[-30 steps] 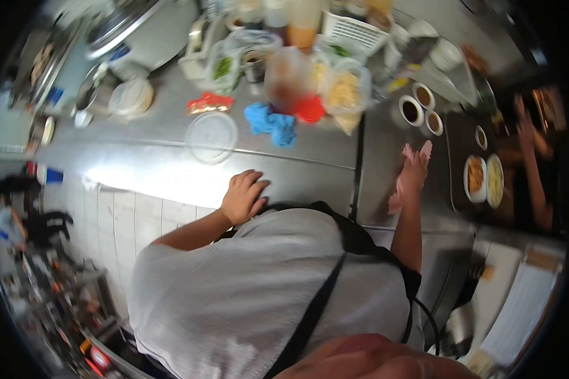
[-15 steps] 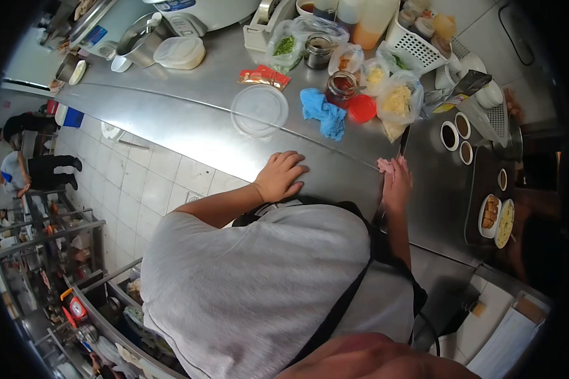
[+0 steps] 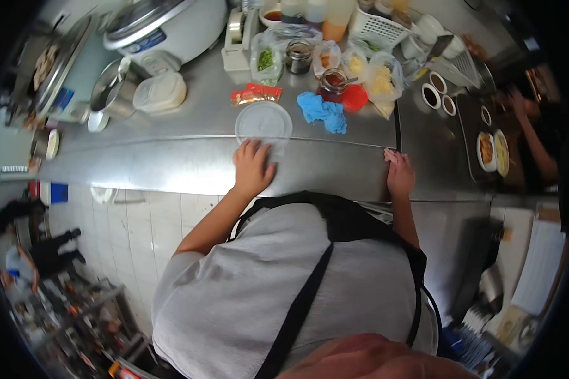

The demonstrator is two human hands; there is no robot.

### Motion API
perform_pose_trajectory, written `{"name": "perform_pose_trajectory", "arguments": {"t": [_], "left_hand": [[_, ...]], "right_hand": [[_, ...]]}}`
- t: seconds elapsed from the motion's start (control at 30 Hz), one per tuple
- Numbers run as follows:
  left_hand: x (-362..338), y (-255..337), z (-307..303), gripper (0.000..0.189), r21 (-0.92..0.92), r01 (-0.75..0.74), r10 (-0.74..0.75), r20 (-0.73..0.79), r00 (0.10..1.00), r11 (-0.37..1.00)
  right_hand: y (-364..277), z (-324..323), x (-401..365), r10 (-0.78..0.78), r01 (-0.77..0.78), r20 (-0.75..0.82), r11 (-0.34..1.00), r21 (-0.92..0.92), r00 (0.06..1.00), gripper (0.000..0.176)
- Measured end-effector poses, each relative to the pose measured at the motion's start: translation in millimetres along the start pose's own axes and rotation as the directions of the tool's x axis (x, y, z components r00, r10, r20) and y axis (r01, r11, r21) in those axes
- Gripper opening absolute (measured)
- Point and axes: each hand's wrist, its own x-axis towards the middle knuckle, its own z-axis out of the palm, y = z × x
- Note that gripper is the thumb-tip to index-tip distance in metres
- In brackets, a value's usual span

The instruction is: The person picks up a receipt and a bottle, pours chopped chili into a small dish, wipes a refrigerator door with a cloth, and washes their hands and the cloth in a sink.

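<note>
My left hand [image 3: 253, 169] is open, its fingers stretched over the near rim of a round clear plastic lid [image 3: 263, 120] that lies flat on the steel counter [image 3: 189, 155]. My right hand [image 3: 401, 175] is closed on a small pink cloth [image 3: 391, 155], pressed to the counter by the seam at the right; part of the cloth is under the fingers. Beyond the lid lies a red packet [image 3: 256, 94]. A crumpled blue cloth [image 3: 322, 112] rests between the hands, farther back, near a jar of red sauce [image 3: 332, 82] with a spoon and a red cap [image 3: 354, 98].
Bags of chopped food [image 3: 383, 81], a dark jar [image 3: 298, 57] and a tape dispenser [image 3: 237, 44] line the back. At left stand a tub [image 3: 160, 93], a metal pot [image 3: 112, 88] and a large cooker [image 3: 171, 28]. Another person's arm [image 3: 532, 136] reaches in beside the tray [image 3: 469, 142] at right.
My left hand has moved forward from the counter's near edge onto the lid's rim. My right hand still holds the pink cloth. The view has turned, and another person's arm has appeared at right.
</note>
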Motion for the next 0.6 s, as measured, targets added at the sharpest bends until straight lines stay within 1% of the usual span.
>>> {"name": "perform_pose_trajectory", "arguments": {"t": [0.03, 0.07, 0.1, 0.2, 0.23, 0.3, 0.33, 0.37, 0.4, 0.43, 0.47, 0.5, 0.53, 0.57, 0.6], "left_hand": [[-4.4, -13.4, -7.9, 0.041, -0.014, -0.041, 0.041, 0.041, 0.998, 0.999], [-8.8, -26.4, -15.6, 0.036, -0.027, -0.064, 0.066, 0.049, 0.997, 0.998], [-13.8, -38.0, -23.9, 0.035, -0.024, -0.054, 0.055, 0.045, 0.997, 0.998], [-24.3, -80.3, -45.2, 0.033, 0.029, 0.024, -0.024, 0.002, 1.0, 0.999], [-24.6, -92.8, -55.2, 0.032, 0.072, 0.064, -0.065, 0.006, 0.998, 0.995], [-22.3, -118.7, -70.8, 0.032, 0.105, 0.075, -0.074, -0.01, 0.997, 0.992], [-19.3, -130.0, -76.5, 0.032, 0.111, 0.066, -0.064, -0.016, 0.998, 0.992], [-16.8, -140.3, -79.3, 0.033, 0.089, 0.061, -0.061, -0.008, 0.998, 0.994], [-14.9, -152.3, -78.1, 0.034, 0.07, 0.042, -0.041, -0.011, 0.999, 0.997], [-12.8, -157.8, -77.7, 0.036, 0.081, 0.041, -0.041, -0.003, 0.999, 0.996], [-10.5, -159.3, -77.1, 0.037, 0.091, 0.036, -0.036, 0.003, 0.999, 0.995], [-9.3, -157.1, -76.9, 0.038, 0.104, 0.017, -0.018, 0.014, 1.0, 0.994], [-9.6, -155.2, -77.8, 0.039, 0.122, 0.002, -0.004, 0.021, 1.0, 0.993], [-10.1, -155.2, -78.3, 0.041, 0.108, 0.002, -0.007, 0.048, 0.999, 0.994], [-9.0, -155.1, -78.0, 0.041, 0.103, -0.001, -0.004, 0.042, 0.999, 0.995]], "right_hand": [[-6.6, -13.1, -8.9, 0.023, -0.028, 0.05, 0.994, 0.101, 0.998, 0.028], [-14.7, -33.4, -16.6, 0.04, -0.059, 0.101, 0.978, 0.202, 0.994, 0.029], [-22.8, -45.5, -26.1, 0.047, -0.091, 0.151, 0.949, 0.301, 0.987, 0.029], [-12.3, -45.1, -48.4, 0.288, -0.295, 0.067, 0.947, 0.13, 0.955, 0.03], [-19.9, -51.5, -44.8, 0.356, -0.355, 0.053, 0.886, 0.297, 0.933, 0.03], [-43.2, -51.9, -29.2, 0.352, -0.234, -0.17, 0.845, 0.482, 0.921, 0.032], [-54.6, -54.1, -17.5, 0.361, -0.155, -0.286, 0.819, 0.553, 0.888, 0.034], [-67.0, -66.0, -2.6, 0.044, 0.025, -0.285, 0.972, 0.235, 0.957, 0.037], [-78.1, -76.3, 11.4, -0.249, 0.235, -0.165, 0.967, -0.098, 0.954, 0.04], [-78.1, -49.8, 17.9, -0.14, 0.163, -0.193, 0.98, 0.111, 0.971, 0.037], [-76.5, -12.0, 13.9, -0.026, 0.093, -0.211, 0.944, 0.315, 0.977, 0.035], [-83.0, 16.9, 1.9, 0.062, -0.056, -0.242, 0.998, 0.033, 0.968, 0.037], [-92.0, 32.0, -3.4, 0.138, -0.212, -0.291, 0.947, -0.241, 0.947, 0.04], [-100.4, 28.6, -2.3, 0.191, -0.237, -0.231, 0.952, -0.192, 0.954, 0.04], [-108.2, 25.7, -1.3, 0.237, -0.261, -0.165, 0.955, -0.14, 0.957, 0.041]]}}
